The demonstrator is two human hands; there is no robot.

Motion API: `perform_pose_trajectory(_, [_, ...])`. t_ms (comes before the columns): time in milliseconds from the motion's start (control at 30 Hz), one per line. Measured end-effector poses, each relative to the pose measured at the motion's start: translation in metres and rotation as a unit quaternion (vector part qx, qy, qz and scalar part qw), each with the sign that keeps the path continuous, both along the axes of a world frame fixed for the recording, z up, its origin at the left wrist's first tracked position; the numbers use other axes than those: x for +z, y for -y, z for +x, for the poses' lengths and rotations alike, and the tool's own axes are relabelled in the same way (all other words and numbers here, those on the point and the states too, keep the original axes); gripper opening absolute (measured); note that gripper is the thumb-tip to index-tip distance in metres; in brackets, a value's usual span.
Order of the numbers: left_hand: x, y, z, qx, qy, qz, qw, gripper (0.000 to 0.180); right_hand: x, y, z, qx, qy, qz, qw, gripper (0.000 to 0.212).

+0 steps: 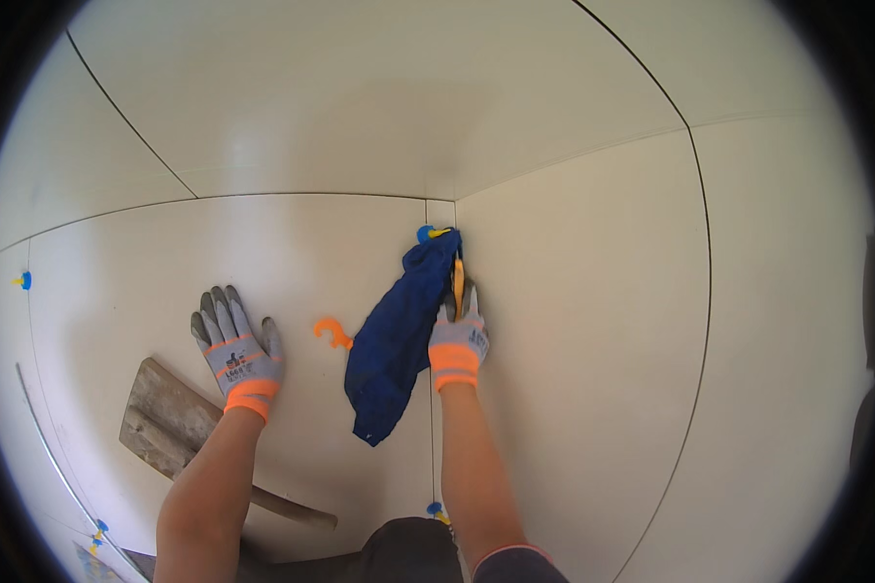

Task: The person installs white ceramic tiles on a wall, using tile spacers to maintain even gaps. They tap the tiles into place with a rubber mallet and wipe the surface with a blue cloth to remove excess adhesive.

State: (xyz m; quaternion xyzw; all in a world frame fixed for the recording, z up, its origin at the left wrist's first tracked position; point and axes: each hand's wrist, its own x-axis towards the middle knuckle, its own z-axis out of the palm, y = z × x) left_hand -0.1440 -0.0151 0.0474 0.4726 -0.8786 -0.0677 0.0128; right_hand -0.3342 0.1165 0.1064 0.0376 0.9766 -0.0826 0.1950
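My left hand point(238, 355), in a grey glove with an orange cuff, lies flat on the pale floor tile with its fingers stretched out and holds nothing. My right hand point(460, 335), gloved alike, is closed round a narrow yellow-orange tool point(459, 282) beside the wall joint; its exact kind is hidden by the fingers. A crumpled dark blue cloth point(389, 340) lies along the left side of that hand. Touching the cloth's left edge is an orange hook-shaped plastic piece point(332, 333). A blue and yellow tile-levelling clip point(433, 233) sits at the cloth's far end.
A dirty flat tool with a grip point(170, 418) lies beside and partly behind my left forearm, a brown handle point(297, 507) to its right. More clips stand at the left joint point(23, 281) and near my knees point(437, 510). Tiled walls point(574, 291) meet the floor ahead and right.
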Motion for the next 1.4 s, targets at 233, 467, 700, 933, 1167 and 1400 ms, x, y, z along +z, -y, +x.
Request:
perform_pose_trajectory(233, [0.001, 0.0, 0.001, -0.004, -0.008, -0.012, 1.0, 0.062, 0.003, 0.029, -0.028, 0.084, -0.032, -0.015, 0.996, 0.06])
perform_pose_trajectory(467, [0.0, -0.001, 0.001, -0.005, -0.007, -0.025, 1.0, 0.06, 0.003, 0.002, -0.006, 0.082, -0.014, 0.071, 0.994, 0.057])
perform_pose_trajectory(700, [-0.001, 0.0, 0.001, -0.008, 0.004, -0.029, 1.0, 0.062, 0.026, -0.005, 0.0, 0.076, -0.036, -0.061, 0.995, 0.056])
perform_pose_trajectory(933, [0.001, 0.0, 0.001, -0.009, 0.016, -0.034, 0.999, 0.061, 0.007, 0.0, -0.008, 0.08, -0.004, 0.016, 0.997, 0.059])
perform_pose_trajectory(1167, [-0.001, -0.001, 0.002, -0.012, 0.013, -0.04, 0.999, 0.06, -0.005, 0.015, -0.026, 0.081, 0.016, 0.001, 0.997, 0.061])
perform_pose_trajectory(1400, [-0.001, 0.001, 0.002, -0.013, 0.016, -0.031, 0.999, 0.06, 0.008, 0.016, -0.012, 0.15, 0.034, 0.086, 0.984, 0.061])
